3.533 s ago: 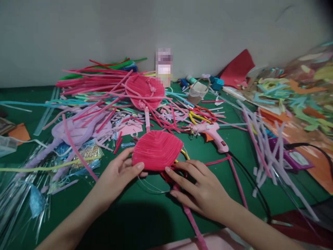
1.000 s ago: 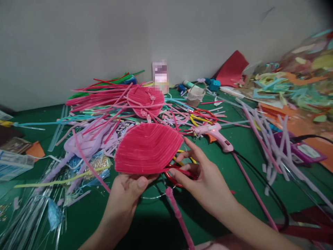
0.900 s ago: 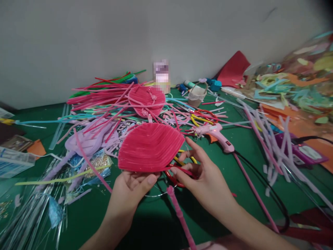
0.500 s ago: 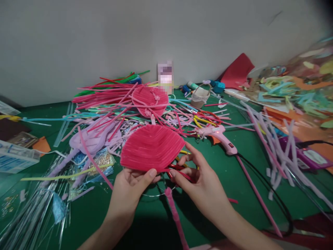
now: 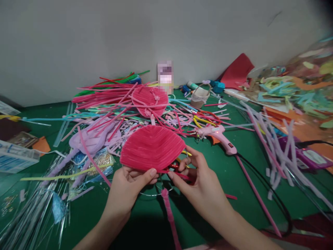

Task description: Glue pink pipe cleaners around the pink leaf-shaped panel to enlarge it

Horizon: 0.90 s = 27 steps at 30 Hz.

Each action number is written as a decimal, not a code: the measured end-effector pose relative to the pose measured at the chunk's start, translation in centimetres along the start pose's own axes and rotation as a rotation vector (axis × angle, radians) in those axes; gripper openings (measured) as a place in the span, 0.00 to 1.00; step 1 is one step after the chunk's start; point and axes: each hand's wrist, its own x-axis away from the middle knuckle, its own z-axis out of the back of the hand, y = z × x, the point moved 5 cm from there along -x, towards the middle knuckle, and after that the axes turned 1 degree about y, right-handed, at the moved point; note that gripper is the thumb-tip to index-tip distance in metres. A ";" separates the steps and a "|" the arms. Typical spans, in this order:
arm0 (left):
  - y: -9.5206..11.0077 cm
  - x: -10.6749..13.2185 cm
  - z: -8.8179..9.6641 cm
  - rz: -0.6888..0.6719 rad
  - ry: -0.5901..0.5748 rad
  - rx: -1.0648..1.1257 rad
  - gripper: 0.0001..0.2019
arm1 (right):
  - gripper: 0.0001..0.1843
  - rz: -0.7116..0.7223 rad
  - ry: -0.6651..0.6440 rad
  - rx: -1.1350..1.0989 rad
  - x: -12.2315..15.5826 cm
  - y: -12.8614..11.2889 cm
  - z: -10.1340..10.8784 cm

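My left hand pinches the near edge of a hot-pink leaf-shaped piece made of pipe cleaners laid side by side, held just above the green table. My right hand is closed on red-handled scissors, whose tip sits at the leaf's lower right edge. A pink pipe-cleaner stem runs down from the leaf toward me. A thin wire loop lies under my hands.
A big heap of pink, red and lilac pipe cleaners fills the table's left and back, with a second pink leaf on it. A pink glue gun with a black cord lies right. Coloured paper scraps pile at far right.
The leaf rose off the table in my left hand. My right hand took up the scissors and closed in on the leaf's lower right edge.
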 end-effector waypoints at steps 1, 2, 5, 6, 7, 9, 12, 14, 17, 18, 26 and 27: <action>0.0 0.0 0.0 0.006 -0.003 -0.002 0.13 | 0.34 0.001 -0.003 0.011 0.0 0.0 0.0; 0.0 0.0 0.0 0.012 -0.003 -0.003 0.13 | 0.35 0.001 -0.008 0.020 0.1 0.1 -0.1; 0.1 -0.1 -0.1 0.025 0.006 -0.006 0.13 | 0.36 -0.015 -0.017 0.013 0.1 0.3 -0.2; 0.1 -0.1 -0.1 0.025 0.003 -0.006 0.13 | 0.37 -0.027 -0.022 -0.011 0.1 0.4 -0.2; 0.2 -0.2 -0.1 0.025 -0.004 -0.004 0.13 | 0.37 -0.046 -0.034 -0.054 0.0 0.4 -0.2; 0.2 -0.3 0.0 0.038 -0.045 0.009 0.13 | 0.34 -0.109 -0.083 -0.189 -0.3 0.5 0.0; 0.5 -0.4 0.2 0.069 -0.085 0.069 0.15 | 0.24 -0.218 -0.199 -0.379 -0.9 0.3 0.7; 0.7 -0.5 0.5 0.069 -0.084 0.141 0.16 | 0.22 -0.271 -0.266 -0.454 -1.2 0.1 1.3; 1.1 -0.4 0.2 0.030 -0.124 0.278 0.20 | 0.23 -0.309 -0.272 -0.558 -1.4 -0.1 1.9; 1.1 -0.4 0.0 0.017 -0.140 0.312 0.21 | 0.23 -0.309 -0.248 -0.585 -1.4 -0.1 1.9; -0.7 -0.5 -0.5 0.072 -0.080 0.195 0.09 | 0.24 -0.320 -0.215 -0.693 -0.8 -0.1 0.0; -0.8 -0.5 -0.5 0.078 -0.077 0.197 0.08 | 0.24 -0.326 -0.214 -0.705 -0.7 0.0 -0.1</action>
